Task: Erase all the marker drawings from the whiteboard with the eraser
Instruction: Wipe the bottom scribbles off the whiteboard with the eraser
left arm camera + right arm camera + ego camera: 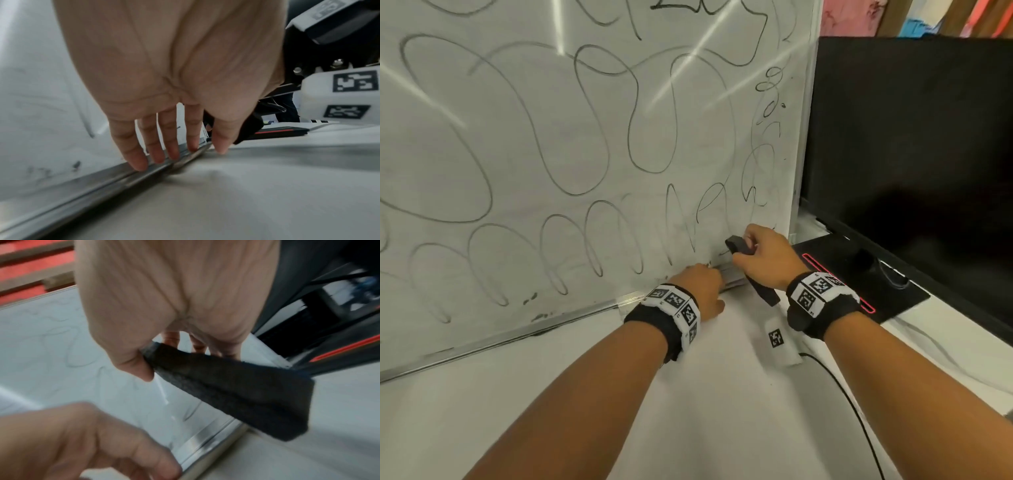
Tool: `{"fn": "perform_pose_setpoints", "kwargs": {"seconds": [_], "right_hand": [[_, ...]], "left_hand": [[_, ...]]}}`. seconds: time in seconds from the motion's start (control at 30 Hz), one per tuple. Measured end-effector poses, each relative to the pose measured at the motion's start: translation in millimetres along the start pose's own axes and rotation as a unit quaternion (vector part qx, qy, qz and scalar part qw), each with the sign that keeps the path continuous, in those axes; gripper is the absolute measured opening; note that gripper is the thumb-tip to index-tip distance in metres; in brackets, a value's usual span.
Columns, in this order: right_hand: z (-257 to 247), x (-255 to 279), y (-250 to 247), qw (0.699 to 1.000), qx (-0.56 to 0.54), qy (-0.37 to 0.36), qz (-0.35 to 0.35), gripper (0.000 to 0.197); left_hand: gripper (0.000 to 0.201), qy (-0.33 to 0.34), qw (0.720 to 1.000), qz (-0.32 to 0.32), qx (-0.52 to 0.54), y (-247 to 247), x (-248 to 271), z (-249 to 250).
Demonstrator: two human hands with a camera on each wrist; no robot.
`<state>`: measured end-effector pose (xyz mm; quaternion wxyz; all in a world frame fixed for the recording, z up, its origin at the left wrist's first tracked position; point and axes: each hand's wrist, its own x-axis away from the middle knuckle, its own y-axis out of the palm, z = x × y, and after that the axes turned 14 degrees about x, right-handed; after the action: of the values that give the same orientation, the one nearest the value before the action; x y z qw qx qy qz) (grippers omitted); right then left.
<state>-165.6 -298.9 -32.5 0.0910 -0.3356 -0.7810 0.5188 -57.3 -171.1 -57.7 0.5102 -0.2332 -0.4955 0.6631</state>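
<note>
At the lower right corner of the whiteboard (551, 137), a dark felt eraser (739, 246) is being gripped by the right hand (767, 257), with the thumb curled over its near end and the other fingers (198, 344) wrapped behind it. In the right wrist view the eraser (236, 391) is being held at a slant, its upper end pinched in the hand (174, 296) and its lower end hanging over the board's bottom frame; whether its felt is touching the board cannot be told.

Just left of the eraser, the left hand (703, 284) is being held low against the whiteboard's metal bottom rail (500, 334). In the left wrist view its fingers (156, 146) are being kept straight and slightly spread, holding nothing, their tips resting on the rail (82, 183).

Across the whiteboard, looping black marker drawings (592, 123) are being left unerased, from the upper edge down to small dark smudges (530, 299) near the rail.

Below the whiteboard, a white desk (722, 411) is being used as the support for the board. To the right of the whiteboard, a black monitor (911, 137) is being carried on a black base with a red line (835, 274). Near the right wrist, a small white block bearing a square marker (777, 339) is being left on the desk, with a black cable (852, 404) running past it.
</note>
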Motion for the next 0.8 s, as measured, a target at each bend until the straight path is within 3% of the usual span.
{"fn": "perform_pose_setpoints", "kwargs": {"seconds": [0.17, 0.3, 0.53, 0.67, 0.8], "right_hand": [[47.5, -3.8, -11.4, 0.992, -0.097, 0.079, -0.007, 0.036], [66.3, -10.7, -9.5, 0.992, -0.024, 0.113, -0.045, 0.044], [44.3, -21.6, 13.9, 0.997, 0.053, 0.054, -0.017, 0.051], [42.4, -23.1, 23.2, 0.992, 0.092, 0.084, 0.019, 0.048], [35.7, -24.0, 26.6, 0.993, 0.071, 0.090, 0.031, 0.049]], "left_hand": [[0.044, 0.025, 0.999, -0.002, -0.039, 18.9, -29.1, 14.0], [0.037, 0.016, 0.998, -0.003, -0.059, 20.3, -43.4, 21.1], [0.037, 0.027, 0.997, 0.002, -0.075, 24.3, -46.0, 18.5], [0.033, -0.010, 0.998, -0.016, -0.058, 16.1, -41.4, 8.4], [0.048, -0.022, 0.999, -0.027, -0.027, 8.1, -34.6, 4.7]]}}
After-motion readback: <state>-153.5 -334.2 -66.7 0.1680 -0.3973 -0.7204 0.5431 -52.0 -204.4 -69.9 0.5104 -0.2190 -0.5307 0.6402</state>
